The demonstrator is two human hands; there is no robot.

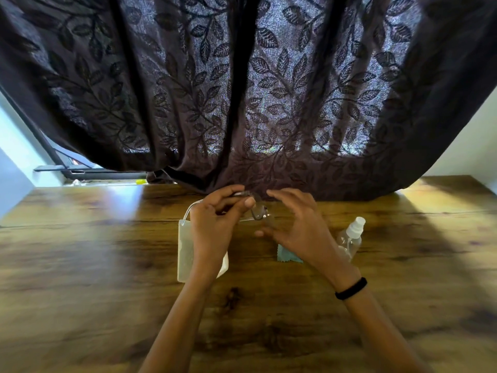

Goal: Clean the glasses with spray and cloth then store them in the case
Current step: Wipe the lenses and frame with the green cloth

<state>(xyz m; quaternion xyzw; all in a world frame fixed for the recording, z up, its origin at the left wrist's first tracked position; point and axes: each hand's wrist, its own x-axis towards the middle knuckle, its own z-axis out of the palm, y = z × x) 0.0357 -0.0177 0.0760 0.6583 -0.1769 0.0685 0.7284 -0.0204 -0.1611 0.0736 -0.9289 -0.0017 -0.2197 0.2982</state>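
Observation:
My left hand [215, 224] pinches the thin-framed glasses [256, 210] by one side and holds them above the wooden table [94, 265]. My right hand [295, 224] hovers just right of the glasses with its fingers spread, holding nothing. A pale translucent case [185, 251] lies on the table under my left hand, partly hidden by it. A small teal cloth [286, 255] lies flat under my right hand. To the right lies a clear spray bottle [351, 236] with a white nozzle, tipped on its side.
A dark leaf-patterned curtain [242, 90] hangs behind the table and its hem rests on the far edge. A window frame [80, 172] shows at the back left. A black band [351, 288] circles my right wrist.

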